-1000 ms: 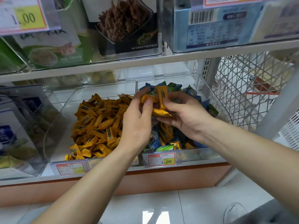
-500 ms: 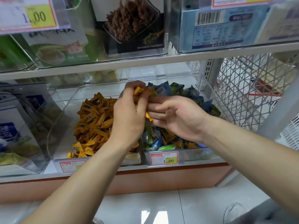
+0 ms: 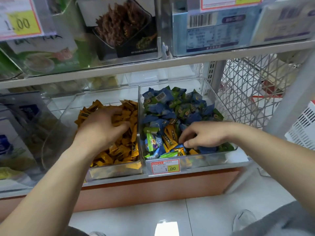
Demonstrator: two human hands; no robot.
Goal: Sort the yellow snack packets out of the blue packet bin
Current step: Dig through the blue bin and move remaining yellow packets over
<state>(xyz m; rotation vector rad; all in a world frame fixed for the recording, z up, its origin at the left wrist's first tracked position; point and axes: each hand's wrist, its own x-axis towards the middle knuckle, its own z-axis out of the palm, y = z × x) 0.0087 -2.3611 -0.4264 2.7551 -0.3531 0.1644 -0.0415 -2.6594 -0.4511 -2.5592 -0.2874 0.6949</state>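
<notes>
Head camera view of a shop shelf: at left, the person's left hand (image 3: 102, 128) lies in a clear bin (image 3: 115, 170) heaped with yellow snack packets (image 3: 122, 150), fingers bent down over the pile and thumb alongside. Whether it grips any packet cannot be told. Just beside it, sharing a wall, stands the blue packet bin (image 3: 213, 161), filled mostly with blue and green packets (image 3: 163, 106). A few stray yellow packets lie among them toward the front, one large yellow packet (image 3: 169, 138) tilted near the middle and a smaller yellow one (image 3: 193, 151) against the front wall. The right hand (image 3: 204, 135) reaches into this bin from the right, fingers curled, thumb and forefinger close together over the packets near the front. Whether they pinch one cannot be told. A price tag (image 3: 165, 167) marked 1.00 hangs on the bin's front. At far right stands a white wire basket (image 3: 247, 92).
</notes>
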